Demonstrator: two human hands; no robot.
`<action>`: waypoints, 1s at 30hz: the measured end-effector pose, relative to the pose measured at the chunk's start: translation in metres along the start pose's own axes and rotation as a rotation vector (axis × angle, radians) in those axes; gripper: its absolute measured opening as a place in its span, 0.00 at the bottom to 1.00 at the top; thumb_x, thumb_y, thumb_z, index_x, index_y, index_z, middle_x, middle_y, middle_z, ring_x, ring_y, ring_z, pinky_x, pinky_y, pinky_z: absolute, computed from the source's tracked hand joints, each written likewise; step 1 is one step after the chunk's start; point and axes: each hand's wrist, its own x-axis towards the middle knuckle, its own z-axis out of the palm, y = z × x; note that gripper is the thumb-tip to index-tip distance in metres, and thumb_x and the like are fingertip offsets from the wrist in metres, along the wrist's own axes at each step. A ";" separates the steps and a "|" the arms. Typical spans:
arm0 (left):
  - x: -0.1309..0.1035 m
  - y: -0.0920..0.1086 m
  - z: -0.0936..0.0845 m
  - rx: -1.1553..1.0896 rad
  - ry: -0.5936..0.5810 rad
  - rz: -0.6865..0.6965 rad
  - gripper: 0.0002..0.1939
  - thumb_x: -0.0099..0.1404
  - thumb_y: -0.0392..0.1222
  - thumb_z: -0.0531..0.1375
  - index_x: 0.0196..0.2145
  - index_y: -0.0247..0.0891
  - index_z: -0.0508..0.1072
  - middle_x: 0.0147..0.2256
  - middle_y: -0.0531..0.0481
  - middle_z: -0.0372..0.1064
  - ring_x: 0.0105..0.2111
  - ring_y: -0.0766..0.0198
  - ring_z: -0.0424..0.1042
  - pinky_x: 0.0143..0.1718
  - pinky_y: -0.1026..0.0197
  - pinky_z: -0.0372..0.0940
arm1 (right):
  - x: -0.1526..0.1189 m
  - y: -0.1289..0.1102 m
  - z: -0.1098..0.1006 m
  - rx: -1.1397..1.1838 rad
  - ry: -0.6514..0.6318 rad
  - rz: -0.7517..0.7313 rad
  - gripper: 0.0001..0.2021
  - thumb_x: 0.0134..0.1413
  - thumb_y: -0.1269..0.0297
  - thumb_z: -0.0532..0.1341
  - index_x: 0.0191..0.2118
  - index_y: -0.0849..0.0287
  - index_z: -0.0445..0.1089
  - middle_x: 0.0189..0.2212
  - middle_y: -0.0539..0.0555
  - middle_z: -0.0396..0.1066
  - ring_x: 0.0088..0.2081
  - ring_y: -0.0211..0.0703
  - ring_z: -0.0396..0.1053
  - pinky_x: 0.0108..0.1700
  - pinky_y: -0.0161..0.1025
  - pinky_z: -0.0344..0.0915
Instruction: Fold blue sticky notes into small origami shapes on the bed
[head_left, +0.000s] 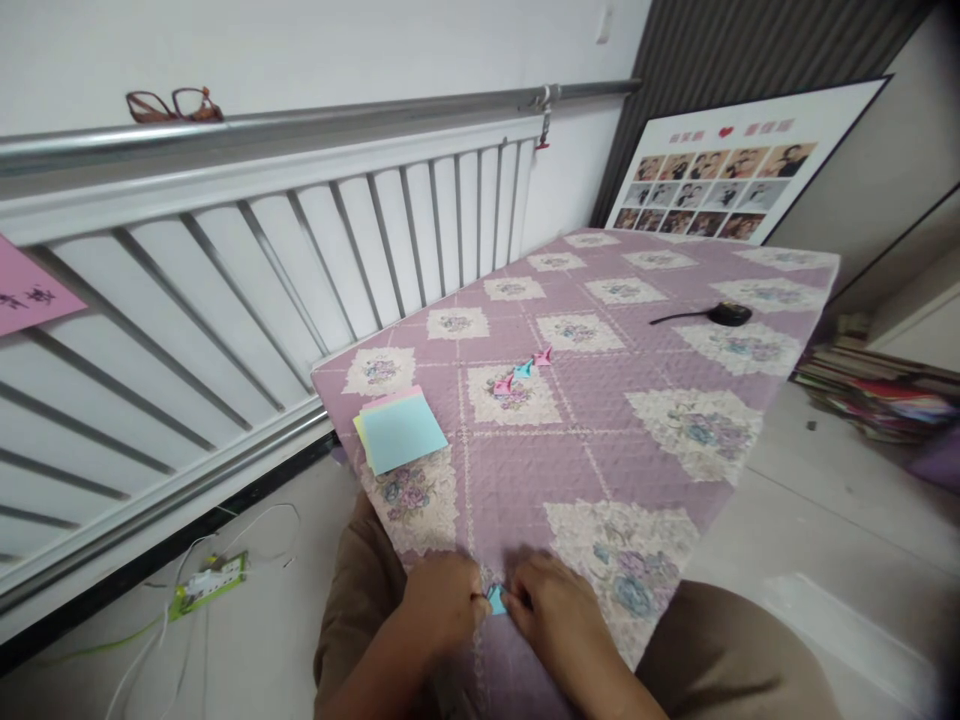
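Observation:
A small folded blue paper (496, 600) lies at the near edge of the cloth-covered table (517, 480), between my two hands. My left hand (444, 603) is closed, its thumb and fingertips pinching the paper's left side. On the right side, my right hand (551, 610) has its curled fingers pressed on the paper; motion blurs its knuckles. Farther up the table stand small folded paper pieces in a row: pink (503, 385), blue (523, 369) and pink (542, 356). A stack of square paper sheets (405, 434), light blue on top, rests at the table's left edge.
A black object with a strap (729, 314) lies on the table's right part. White radiator (300, 250) along the left, with glasses (174, 105) on the pipe above. A photo board (705, 170) leans behind the table. Power strip (212, 583) on the floor.

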 end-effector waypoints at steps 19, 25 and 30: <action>-0.002 0.000 -0.004 0.008 -0.020 0.025 0.12 0.59 0.48 0.56 0.34 0.42 0.77 0.35 0.46 0.75 0.36 0.54 0.72 0.33 0.60 0.60 | 0.000 -0.011 -0.004 -0.074 0.006 0.055 0.04 0.49 0.63 0.64 0.28 0.54 0.69 0.34 0.52 0.72 0.39 0.49 0.66 0.36 0.41 0.52; -0.003 0.002 -0.010 -0.017 -0.041 0.011 0.14 0.60 0.52 0.57 0.35 0.43 0.77 0.35 0.49 0.75 0.36 0.57 0.72 0.33 0.62 0.60 | -0.001 -0.008 -0.003 -0.020 0.042 0.050 0.05 0.48 0.63 0.64 0.26 0.55 0.68 0.32 0.51 0.72 0.38 0.47 0.66 0.36 0.39 0.52; 0.000 0.003 -0.012 -0.004 -0.055 -0.002 0.12 0.57 0.49 0.59 0.35 0.43 0.77 0.33 0.49 0.75 0.34 0.58 0.73 0.31 0.63 0.60 | -0.001 0.005 -0.004 0.091 0.020 0.009 0.02 0.46 0.67 0.63 0.27 0.55 0.68 0.30 0.48 0.71 0.37 0.43 0.67 0.38 0.37 0.54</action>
